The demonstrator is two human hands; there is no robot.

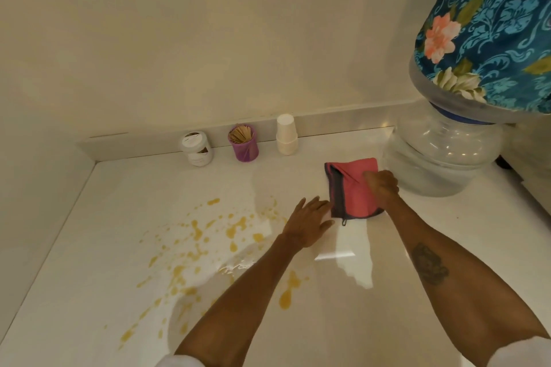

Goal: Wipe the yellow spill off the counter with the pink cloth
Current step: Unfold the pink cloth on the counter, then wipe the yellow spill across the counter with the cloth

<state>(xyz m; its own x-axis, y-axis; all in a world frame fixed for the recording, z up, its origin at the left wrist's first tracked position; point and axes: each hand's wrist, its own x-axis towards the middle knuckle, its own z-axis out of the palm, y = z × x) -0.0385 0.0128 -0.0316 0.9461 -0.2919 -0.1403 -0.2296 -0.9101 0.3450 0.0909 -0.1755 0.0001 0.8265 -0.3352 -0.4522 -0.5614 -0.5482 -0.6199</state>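
Pinching grip: the right hand [383, 188] closed its fingers on the right edge of the folded pink cloth with dark grey trim [351, 188].
Cloth position: it lay flat on the glossy white table [417, 247], beside the clear water-jug base [441, 152].
Left hand [308, 222]: fingers spread, palm down, touching the cloth's lower left corner.
Yellow spill [196, 247]: scattered drops and streaks left of both hands, unwiped, apart from the cloth.

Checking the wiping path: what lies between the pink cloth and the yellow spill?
In the head view, only the left hand, flat on the white counter, lies between the pink cloth and the yellow spill; otherwise bare.
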